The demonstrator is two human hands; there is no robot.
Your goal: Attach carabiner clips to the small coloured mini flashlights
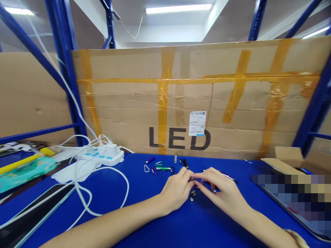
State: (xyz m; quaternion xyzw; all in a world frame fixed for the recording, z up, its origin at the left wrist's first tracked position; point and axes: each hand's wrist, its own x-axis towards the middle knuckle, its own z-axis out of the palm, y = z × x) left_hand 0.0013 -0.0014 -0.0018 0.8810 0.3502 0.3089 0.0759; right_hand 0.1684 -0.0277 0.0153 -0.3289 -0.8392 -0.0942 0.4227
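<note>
My left hand (177, 189) and my right hand (219, 186) meet above the blue tabletop (144, 227), fingertips pinched together around something too small to make out. Small metal pieces (192, 196) lie just below the fingertips. Behind my left hand are a green tube (163, 168), a silver carabiner (146, 168), a purple carabiner (154, 171), a green carabiner (159, 163), a purple tube (150, 160), a silver cylinder (175, 158) and a black tube (185, 163). Slim pen-like items (227, 176) lie behind my right hand, partly covered by it.
A white power strip (103, 155) with looping white cables (128, 182) sits at the left, near a dark flat panel (33, 210). At the right are a dark tray-like object (287, 206) and an open cardboard box (287, 162). A large cardboard sheet (124, 103) stands behind.
</note>
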